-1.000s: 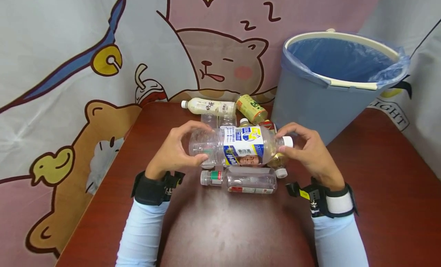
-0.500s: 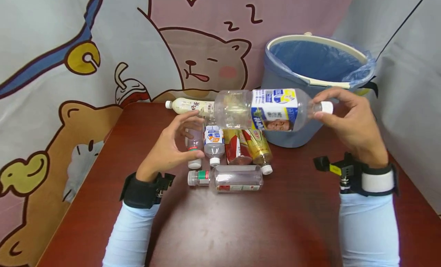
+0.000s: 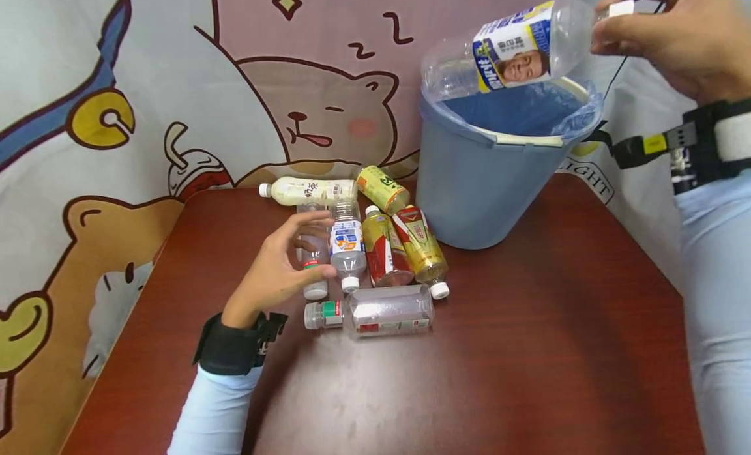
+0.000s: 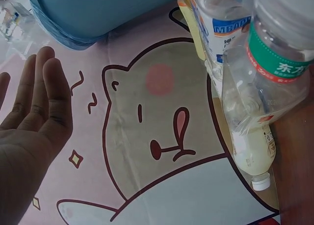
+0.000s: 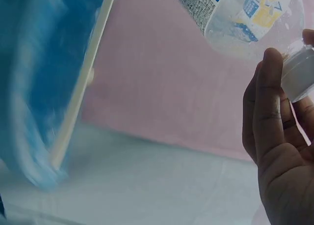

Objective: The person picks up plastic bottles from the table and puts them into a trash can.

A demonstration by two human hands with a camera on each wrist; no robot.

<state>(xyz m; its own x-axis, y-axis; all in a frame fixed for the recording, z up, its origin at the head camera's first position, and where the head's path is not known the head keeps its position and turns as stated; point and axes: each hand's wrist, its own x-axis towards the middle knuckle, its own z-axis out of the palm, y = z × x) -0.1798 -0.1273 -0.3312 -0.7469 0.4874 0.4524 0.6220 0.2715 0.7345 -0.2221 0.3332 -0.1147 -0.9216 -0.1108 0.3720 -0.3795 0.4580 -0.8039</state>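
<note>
Bottle [image 3: 516,47] slants left toward the bin [image 3: 463,165], our right hand [image 3: 692,41] pinching its cap end, our empty left hand [image 3: 272,266] loose, farther away.

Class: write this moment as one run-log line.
right grip: holds tilted bottle near bin | left grip: holds nothing | other bottles: lying on table
</note>
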